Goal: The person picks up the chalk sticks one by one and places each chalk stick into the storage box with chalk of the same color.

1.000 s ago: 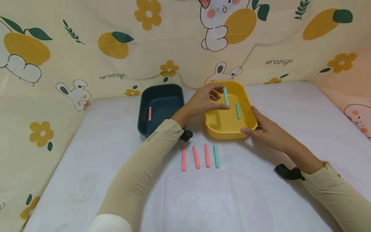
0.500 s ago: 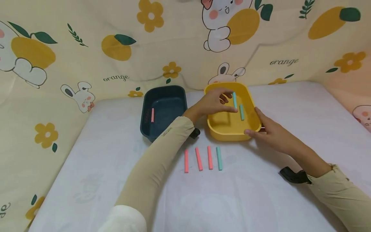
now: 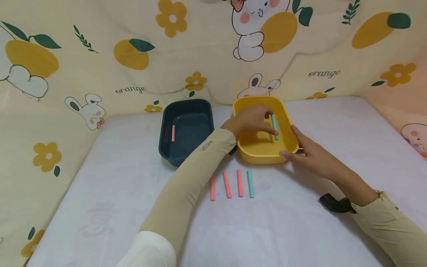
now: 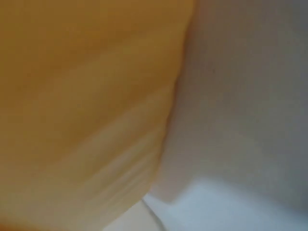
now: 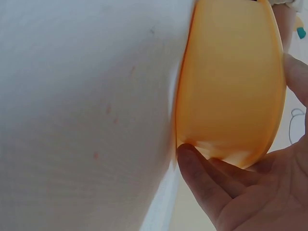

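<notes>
A: Log it. What is in place?

B: One pink stick (image 3: 173,133) lies in the navy tub (image 3: 193,128), towards its left side. At the yellow tub (image 3: 261,160), the left hand (image 3: 253,120) has a turquoise stick (image 3: 273,121) pinched between thumb and forefinger, inside the rim. Not released.

A: Other hand?

B: The right hand (image 3: 311,155) is closed about the yellow tub's near right corner, thumb on the near side, fingers along the right wall. Steadying it, I'd judge.

A: Any doubt?

B: One. A turquoise end (image 3: 277,137) shows below the left thumb; same stick or another beneath, I cannot tell from where I stand.

A: And left to do?

B: On the white-covered bench (image 3: 283,230), in front of the tubs: three pink sticks (image 3: 227,184) and a lone turquoise one (image 3: 250,184), side by side, no hand on them. The leftmost pink runs up behind the left sleeve (image 3: 195,170).

A: Progress?

B: My estimate: roughly mid-course, colours apparently kept apart, four sticks outstanding.
</notes>
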Action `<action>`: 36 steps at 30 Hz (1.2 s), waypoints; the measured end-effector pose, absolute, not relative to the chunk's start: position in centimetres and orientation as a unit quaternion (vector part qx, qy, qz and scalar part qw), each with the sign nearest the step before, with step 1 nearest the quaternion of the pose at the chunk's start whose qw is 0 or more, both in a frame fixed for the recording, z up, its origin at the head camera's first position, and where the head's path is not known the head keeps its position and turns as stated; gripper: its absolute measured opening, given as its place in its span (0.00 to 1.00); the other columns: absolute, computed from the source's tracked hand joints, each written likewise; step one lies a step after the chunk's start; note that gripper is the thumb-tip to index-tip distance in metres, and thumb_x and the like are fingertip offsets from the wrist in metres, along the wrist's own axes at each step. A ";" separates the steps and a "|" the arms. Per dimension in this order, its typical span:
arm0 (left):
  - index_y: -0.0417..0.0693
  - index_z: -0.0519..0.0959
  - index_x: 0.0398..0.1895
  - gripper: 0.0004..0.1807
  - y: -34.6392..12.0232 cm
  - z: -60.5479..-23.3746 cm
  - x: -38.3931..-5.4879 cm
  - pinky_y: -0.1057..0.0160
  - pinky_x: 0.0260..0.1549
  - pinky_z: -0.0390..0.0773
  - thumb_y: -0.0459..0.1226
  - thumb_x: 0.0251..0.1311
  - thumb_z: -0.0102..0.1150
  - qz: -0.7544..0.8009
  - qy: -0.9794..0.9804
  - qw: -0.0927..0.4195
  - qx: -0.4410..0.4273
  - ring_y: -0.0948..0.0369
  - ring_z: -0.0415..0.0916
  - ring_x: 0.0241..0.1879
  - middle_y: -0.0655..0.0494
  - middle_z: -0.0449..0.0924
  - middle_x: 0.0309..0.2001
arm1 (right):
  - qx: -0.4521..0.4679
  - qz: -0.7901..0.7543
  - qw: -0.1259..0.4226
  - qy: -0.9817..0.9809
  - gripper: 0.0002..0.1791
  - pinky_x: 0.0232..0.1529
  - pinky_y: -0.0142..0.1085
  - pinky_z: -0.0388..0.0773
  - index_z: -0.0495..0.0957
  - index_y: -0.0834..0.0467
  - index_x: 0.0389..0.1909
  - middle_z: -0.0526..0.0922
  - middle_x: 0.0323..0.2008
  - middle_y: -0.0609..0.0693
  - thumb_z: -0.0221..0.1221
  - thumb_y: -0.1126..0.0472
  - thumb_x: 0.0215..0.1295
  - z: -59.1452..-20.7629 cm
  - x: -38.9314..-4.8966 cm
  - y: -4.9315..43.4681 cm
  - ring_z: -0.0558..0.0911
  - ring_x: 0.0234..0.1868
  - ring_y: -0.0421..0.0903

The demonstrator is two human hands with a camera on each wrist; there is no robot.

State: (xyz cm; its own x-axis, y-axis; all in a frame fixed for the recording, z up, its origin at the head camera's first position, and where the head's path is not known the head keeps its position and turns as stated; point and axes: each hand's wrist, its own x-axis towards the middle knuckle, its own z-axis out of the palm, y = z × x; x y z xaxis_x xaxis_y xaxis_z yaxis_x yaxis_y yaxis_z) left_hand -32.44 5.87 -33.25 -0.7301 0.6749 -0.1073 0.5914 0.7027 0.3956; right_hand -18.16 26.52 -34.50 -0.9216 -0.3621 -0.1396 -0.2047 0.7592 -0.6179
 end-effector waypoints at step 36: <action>0.55 0.68 0.71 0.45 6.0 -33.8 -31.1 0.68 0.64 0.69 0.65 0.53 0.64 0.093 0.918 0.071 0.379 0.65 0.71 0.61 0.61 0.73 0.63 | -0.152 -0.308 0.129 0.930 0.55 0.62 0.59 0.73 0.27 0.56 0.79 0.43 0.79 0.67 0.55 0.40 0.71 -34.4 -18.3 26.4 0.72 0.65 0.66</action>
